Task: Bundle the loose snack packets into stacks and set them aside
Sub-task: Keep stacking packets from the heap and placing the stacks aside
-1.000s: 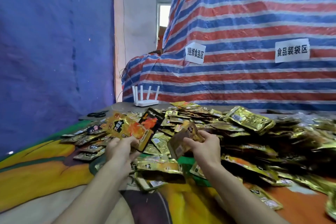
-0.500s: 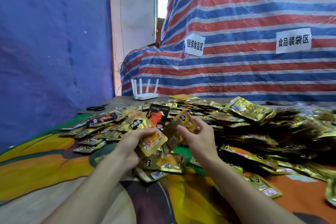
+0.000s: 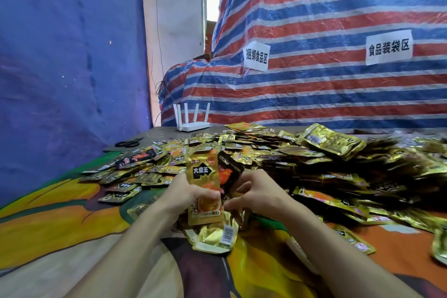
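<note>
- my gold packet (image 3: 203, 176): black label, orange print
- black packet (image 3: 231, 174) behind mine: orange-red picture
- tarp (image 3: 338, 94): red, white, blue stripes
- hanging sheet (image 3: 67, 55): plain blue
- router (image 3: 192, 126): all white

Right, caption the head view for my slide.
Left hand and right hand hold packets upright before a loose heap, with router and scissors beyond.

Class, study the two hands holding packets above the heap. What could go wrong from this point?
1. The held packets look glossy and unaligned, a black one jutting behind the gold one; they may slip from the left hand and right hand.
2. Any dropped would likely get lost among the loose heap just below and beside.
</note>
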`<act>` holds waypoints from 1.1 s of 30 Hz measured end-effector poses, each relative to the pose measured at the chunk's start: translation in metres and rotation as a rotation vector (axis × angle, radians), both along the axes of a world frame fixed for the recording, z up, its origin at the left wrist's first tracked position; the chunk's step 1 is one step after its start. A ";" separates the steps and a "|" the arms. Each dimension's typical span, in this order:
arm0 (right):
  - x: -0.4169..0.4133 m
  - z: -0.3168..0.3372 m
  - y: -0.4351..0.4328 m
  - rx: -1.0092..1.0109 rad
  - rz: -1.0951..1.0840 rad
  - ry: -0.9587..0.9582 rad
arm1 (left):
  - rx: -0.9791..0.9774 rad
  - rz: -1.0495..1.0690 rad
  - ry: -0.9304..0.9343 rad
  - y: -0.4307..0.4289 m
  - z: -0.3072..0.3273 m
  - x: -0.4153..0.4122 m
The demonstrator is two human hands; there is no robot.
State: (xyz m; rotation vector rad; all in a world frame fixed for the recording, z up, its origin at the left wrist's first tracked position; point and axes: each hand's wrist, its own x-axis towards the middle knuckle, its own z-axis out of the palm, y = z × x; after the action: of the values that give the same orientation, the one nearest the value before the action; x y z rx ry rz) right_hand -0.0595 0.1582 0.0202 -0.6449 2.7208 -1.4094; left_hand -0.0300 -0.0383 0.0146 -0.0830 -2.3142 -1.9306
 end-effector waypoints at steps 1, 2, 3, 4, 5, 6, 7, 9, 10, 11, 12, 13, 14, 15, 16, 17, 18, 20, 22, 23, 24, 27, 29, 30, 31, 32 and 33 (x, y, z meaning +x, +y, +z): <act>0.000 0.002 0.001 -0.038 -0.001 0.001 | 0.032 0.017 0.016 0.001 0.001 0.001; 0.001 0.004 0.002 -0.098 -0.017 0.000 | 0.085 0.041 0.027 0.002 0.002 0.001; 0.001 0.005 0.003 -0.189 -0.048 -0.008 | 0.148 0.064 0.040 0.002 0.003 0.002; 0.001 0.007 0.004 -0.305 -0.086 -0.021 | 0.204 0.082 0.060 0.002 0.004 0.001; 0.000 0.008 0.005 -0.425 -0.124 -0.037 | 0.251 0.090 0.079 0.001 0.005 0.001; 0.000 0.009 0.007 -0.527 -0.159 -0.046 | 0.284 0.090 0.102 -0.001 0.005 0.001; -0.001 0.011 0.009 -0.604 -0.188 -0.040 | 0.297 0.085 0.130 0.000 0.007 0.002; -0.001 0.013 0.014 -0.704 -0.214 0.017 | 0.269 0.041 0.197 0.002 0.008 0.006; -0.001 0.014 0.016 -0.724 -0.213 0.066 | 0.248 0.014 0.216 0.005 0.008 0.008; 0.000 0.015 0.018 -0.725 -0.204 0.120 | 0.225 -0.005 0.226 0.008 0.007 0.009; 0.001 0.016 0.018 -0.717 -0.190 0.163 | 0.189 -0.011 0.240 0.012 0.006 0.009; 0.002 0.016 0.018 -0.712 -0.174 0.190 | 0.143 -0.011 0.254 0.015 0.003 0.008; 0.004 0.017 0.017 -0.709 -0.157 0.202 | 0.096 -0.014 0.265 0.017 0.001 0.006; 0.005 0.018 0.016 -0.706 -0.138 0.203 | 0.051 -0.023 0.268 0.019 -0.001 0.005; 0.006 0.018 0.013 -0.706 -0.112 0.196 | 0.012 -0.038 0.269 0.021 -0.002 0.004; 0.008 0.019 0.010 -0.716 -0.087 0.184 | -0.012 -0.057 0.274 0.023 -0.004 0.004; 0.010 0.020 0.007 -0.733 -0.075 0.177 | -0.021 -0.078 0.283 0.026 -0.005 0.004; 0.014 0.020 -0.001 -0.785 -0.100 0.189 | -0.009 -0.115 0.291 0.034 -0.009 0.004; 0.019 0.019 -0.010 -0.857 -0.107 0.205 | -0.001 -0.130 0.262 0.042 -0.013 0.003; 0.021 0.017 -0.015 -0.872 -0.112 0.215 | -0.006 -0.147 0.250 0.046 -0.014 0.002; 0.023 0.016 -0.019 -0.877 -0.123 0.218 | -0.007 -0.158 0.244 0.048 -0.014 0.002; 0.026 0.008 -0.030 -0.882 -0.168 0.192 | 0.077 -0.102 0.234 0.052 -0.014 0.004; 0.030 0.002 -0.038 -0.818 -0.192 0.201 | -0.005 0.044 0.275 0.054 -0.011 0.008; 0.032 0.000 -0.041 -0.758 -0.190 0.205 | -0.104 0.099 0.281 0.055 -0.008 0.012; 0.033 -0.001 -0.043 -0.705 -0.178 0.204 | -0.195 0.138 0.274 0.056 -0.007 0.015; 0.033 -0.001 -0.045 -0.673 -0.165 0.195 | -0.249 0.164 0.271 0.056 -0.005 0.018; 0.032 -0.001 -0.045 -0.658 -0.157 0.180 | -0.257 0.174 0.303 0.056 -0.006 0.018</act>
State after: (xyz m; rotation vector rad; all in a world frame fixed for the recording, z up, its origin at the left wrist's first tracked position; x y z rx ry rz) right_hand -0.0278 0.1132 0.0194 -0.5943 2.4347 -2.4271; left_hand -0.0122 0.0176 0.0086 -0.1782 -2.2648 -1.4227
